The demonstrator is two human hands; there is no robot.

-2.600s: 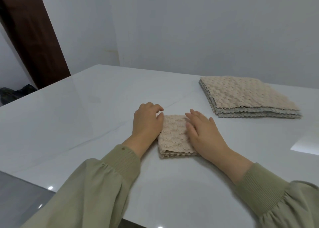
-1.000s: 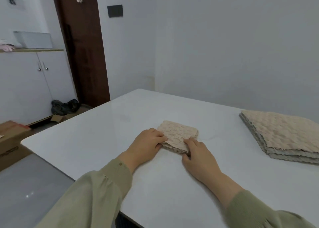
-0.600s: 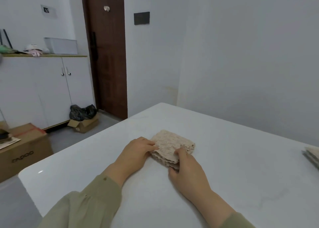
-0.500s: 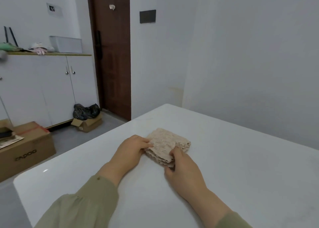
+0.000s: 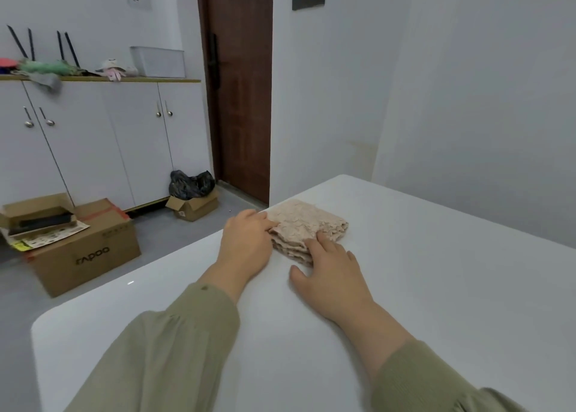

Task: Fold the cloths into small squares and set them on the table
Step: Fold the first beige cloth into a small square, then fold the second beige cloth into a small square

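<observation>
A beige textured cloth [image 5: 307, 226], folded into a small thick square, lies on the white table [image 5: 452, 287] near its far left edge. My left hand [image 5: 246, 240] is at the cloth's left side, fingers curled onto its edge. My right hand [image 5: 330, 271] lies flat at the near corner with its fingertips resting on top of the cloth and its thumb spread on the table. The stack of unfolded cloths is out of view.
The table's left edge and rounded near-left corner [image 5: 40, 324] drop off to a grey floor with cardboard boxes [image 5: 84, 252]. White cabinets [image 5: 103, 137] and a brown door [image 5: 243, 84] stand beyond. A white wall runs along the table's far side.
Both hands moved the folded cloth leftward toward the table's far left edge while my view turned left, so the stack left the frame. My right thumb has come off the cloth.
</observation>
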